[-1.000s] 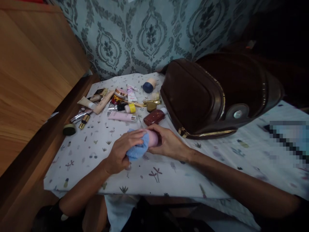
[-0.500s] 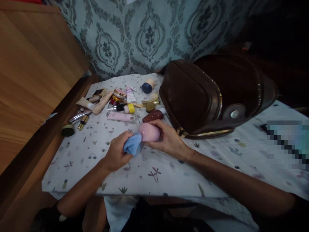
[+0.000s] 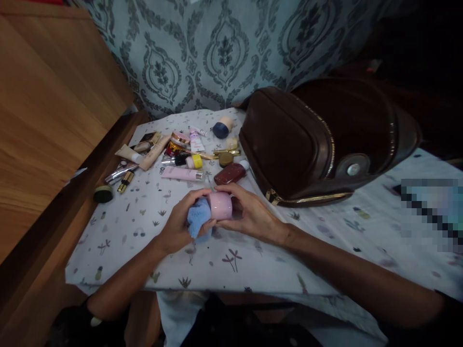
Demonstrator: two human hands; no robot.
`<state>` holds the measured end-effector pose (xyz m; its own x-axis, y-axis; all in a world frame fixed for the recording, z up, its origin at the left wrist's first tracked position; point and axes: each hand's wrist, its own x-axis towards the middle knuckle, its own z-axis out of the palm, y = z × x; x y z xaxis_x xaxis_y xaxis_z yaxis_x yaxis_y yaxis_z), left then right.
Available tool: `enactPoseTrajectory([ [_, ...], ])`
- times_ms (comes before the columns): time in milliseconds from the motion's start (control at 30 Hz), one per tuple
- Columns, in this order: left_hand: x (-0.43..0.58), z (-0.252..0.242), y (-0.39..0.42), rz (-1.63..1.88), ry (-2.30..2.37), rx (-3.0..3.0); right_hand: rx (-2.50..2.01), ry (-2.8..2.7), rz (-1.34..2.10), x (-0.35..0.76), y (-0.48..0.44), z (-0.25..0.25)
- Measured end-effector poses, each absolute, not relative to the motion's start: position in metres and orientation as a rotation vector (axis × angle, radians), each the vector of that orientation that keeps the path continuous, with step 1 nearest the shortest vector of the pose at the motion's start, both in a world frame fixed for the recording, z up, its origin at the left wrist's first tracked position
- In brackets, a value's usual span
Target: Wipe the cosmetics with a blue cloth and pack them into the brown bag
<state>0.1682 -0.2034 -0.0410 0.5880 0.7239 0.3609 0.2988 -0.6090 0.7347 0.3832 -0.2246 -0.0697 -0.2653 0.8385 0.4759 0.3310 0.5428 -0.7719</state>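
Mid-frame, the left hand (image 3: 180,218) grips a blue cloth (image 3: 198,218) against a pink container (image 3: 221,206) that the right hand (image 3: 256,211) grips.

Left fingers (image 3: 198,194) now against pink container (image 3: 221,206)

A glossy pink, rounded plastic-looking container (image 3: 220,206) is held between both hands, its smooth side showing. A crumpled light-blue, soft fabric cloth (image 3: 198,217) bunches against its left end, folds uneven, a loose edge drooping lower.
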Motion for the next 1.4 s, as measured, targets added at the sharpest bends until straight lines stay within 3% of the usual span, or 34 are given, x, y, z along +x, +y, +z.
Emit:
enactPoseTrajectory([
  [200,0.166,-0.041,-0.202,0.894,0.849,2.187,-0.999,-1.869,0.724,0.384,-0.226,-0.068],
  [533,0.167,-0.042,-0.203,0.830,0.926,1.975,-1.016,-1.948,0.530,0.379,-0.230,-0.062],
  [800,0.164,-0.043,-0.199,0.880,0.739,2.109,-1.060,-1.749,1.027,0.386,-0.228,-0.056],
  [1000,0.163,-0.046,-0.199,0.887,0.714,2.161,-0.943,-1.757,1.174,0.386,-0.225,-0.051],
  [1233,0.165,-0.042,-0.203,1.069,0.990,1.990,-0.919,-1.381,1.540,0.384,-0.224,-0.051],
  [1400,0.168,-0.044,-0.203,1.136,1.096,1.997,-0.879,-1.107,1.612,0.381,-0.224,-0.052],
])
